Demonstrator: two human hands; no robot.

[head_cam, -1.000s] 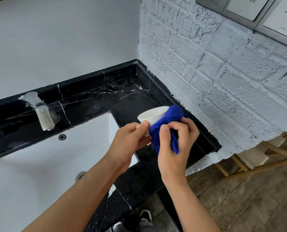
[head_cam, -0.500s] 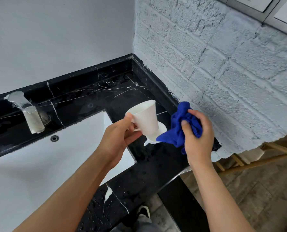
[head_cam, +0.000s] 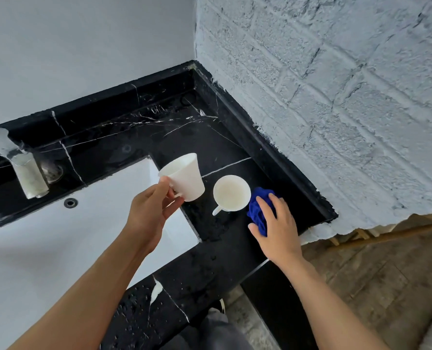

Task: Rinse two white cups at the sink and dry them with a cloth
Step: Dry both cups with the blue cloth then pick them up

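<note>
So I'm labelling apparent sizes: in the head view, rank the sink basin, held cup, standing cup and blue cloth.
1. Sink basin, by far the largest.
2. Held cup and standing cup: look alike, so unranked.
3. Blue cloth, though the right hand partly covers it.

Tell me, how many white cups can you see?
2. One cup is held tilted in the left hand. The other cup stands upright on the black counter, beside the blue cloth.
</note>
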